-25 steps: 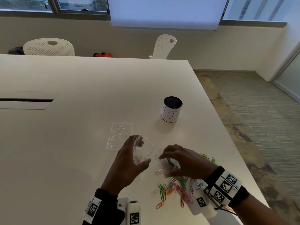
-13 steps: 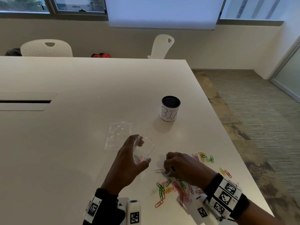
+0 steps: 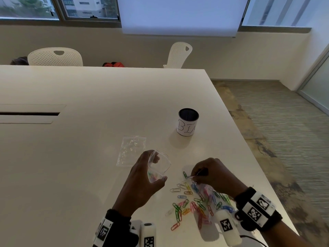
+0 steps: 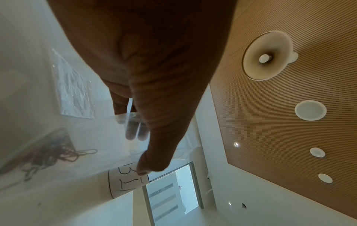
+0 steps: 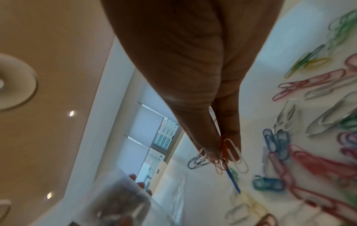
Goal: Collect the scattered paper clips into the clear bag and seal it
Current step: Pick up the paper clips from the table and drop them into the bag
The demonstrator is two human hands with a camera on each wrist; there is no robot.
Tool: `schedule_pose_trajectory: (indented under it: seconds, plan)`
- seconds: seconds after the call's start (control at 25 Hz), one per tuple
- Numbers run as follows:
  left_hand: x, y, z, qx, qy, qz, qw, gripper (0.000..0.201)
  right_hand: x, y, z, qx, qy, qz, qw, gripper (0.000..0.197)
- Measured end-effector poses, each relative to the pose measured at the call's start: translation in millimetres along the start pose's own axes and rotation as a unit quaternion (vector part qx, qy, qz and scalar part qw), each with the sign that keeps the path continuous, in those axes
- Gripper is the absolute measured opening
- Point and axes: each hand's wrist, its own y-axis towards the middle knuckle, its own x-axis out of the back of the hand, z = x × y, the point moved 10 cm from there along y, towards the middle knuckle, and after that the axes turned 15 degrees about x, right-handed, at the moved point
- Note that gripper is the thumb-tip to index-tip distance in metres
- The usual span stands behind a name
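My left hand (image 3: 142,177) grips a small clear bag (image 3: 158,166) with its mouth held open just above the white table (image 3: 89,157); several coloured clips lie in its bottom (image 4: 50,154). To its right, my right hand (image 3: 211,173) pinches a small bunch of paper clips (image 5: 228,156) between thumb and fingertips, lifted a little off the table. Many coloured paper clips (image 3: 194,205) lie scattered under and in front of that hand. The pinched clips are white, red and blue in the right wrist view.
A second clear bag (image 3: 132,150) lies flat on the table behind the left hand. A black cup with a white "BIN" label (image 3: 187,124) stands further back right. The table's right edge (image 3: 249,152) runs close to the clips. Two white chairs (image 3: 55,57) stand beyond the far edge.
My right hand dipped into the clip pile, closed its fingers on a few clips and has lifted them slightly. The left hand and open bag have stayed in place.
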Motion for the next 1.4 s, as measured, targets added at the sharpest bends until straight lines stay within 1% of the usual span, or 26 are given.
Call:
schedule_pose_trajectory:
  seconds: [0.04,0.12,0.2,0.32,0.44,0.48,0.52,0.64,0.72,0.8,0.88,0.96,1.08,1.16,1.28,1.4]
  plan:
    - [-0.8,0.6,-0.1,-0.003,0.001,0.000,1.000,0.066,6.8,-3.0,-0.5,-0.015,0.051,-0.028,0.998,0.008]
    - [-2.6,2.1,0.2,-0.007,0.003,0.000,1.000,0.067,19.1,-8.5,4.8,-0.032,0.154,-0.080,0.984,0.009]
    - [-5.0,3.4,0.3,-0.007,0.005,0.003,1.000,0.067,29.6,-10.0,18.7,-0.031,0.220,-0.110,0.969,0.011]
    - [-7.9,3.5,-0.1,-0.008,0.007,0.007,1.000,0.068,43.9,-3.8,47.8,-0.008,0.268,-0.144,0.953,0.011]
    - [-9.0,2.5,-1.6,-0.011,0.007,0.006,1.000,0.067,53.2,6.6,81.0,0.038,0.290,-0.181,0.939,0.012]
    - [-9.5,2.1,-2.8,-0.011,0.009,0.006,1.000,0.066,53.7,10.7,92.4,0.059,0.281,-0.187,0.939,0.012]
    - [-9.8,1.7,-3.9,-0.011,0.011,0.007,1.000,0.066,52.8,15.4,102.8,0.080,0.251,-0.187,0.946,0.011]
    - [-8.9,0.3,-6.6,-0.007,0.010,0.007,1.000,0.066,43.9,28.2,128.1,0.146,0.097,-0.165,0.971,0.009]
    - [-8.5,-0.6,-6.2,0.005,0.009,0.009,1.000,0.069,37.0,33.7,136.4,0.171,0.029,-0.146,0.974,0.010]
    - [-8.9,-1.1,-5.1,0.009,0.010,0.011,1.000,0.071,32.1,36.6,140.0,0.178,0.006,-0.127,0.976,0.014]
    - [-9.5,-1.0,-5.3,-0.002,0.008,0.010,1.000,0.068,31.1,37.6,142.1,0.179,-0.006,-0.117,0.977,0.017]
    - [-10.3,-0.5,-4.5,-0.011,0.007,0.011,1.000,0.063,34.4,37.6,143.3,0.179,-0.017,-0.117,0.977,0.015]
    - [-10.9,0.1,-5.4,-0.024,0.005,0.010,1.000,0.059,42.8,36.1,141.5,0.181,-0.014,-0.133,0.974,0.010]
    - [-11.2,0.3,-6.2,-0.026,0.003,0.013,1.000,0.059,50.3,33.1,135.7,0.171,0.001,-0.154,0.973,0.011]
    - [-12.7,0.4,-6.2,-0.023,-0.006,0.023,0.999,0.059,65.4,23.7,113.9,0.136,0.012,-0.188,0.973,0.013]
    - [-12.1,-1.0,-7.1,-0.026,-0.004,0.022,0.999,0.058,79.7,5.8,70.9,0.081,-0.014,-0.203,0.976,0.014]
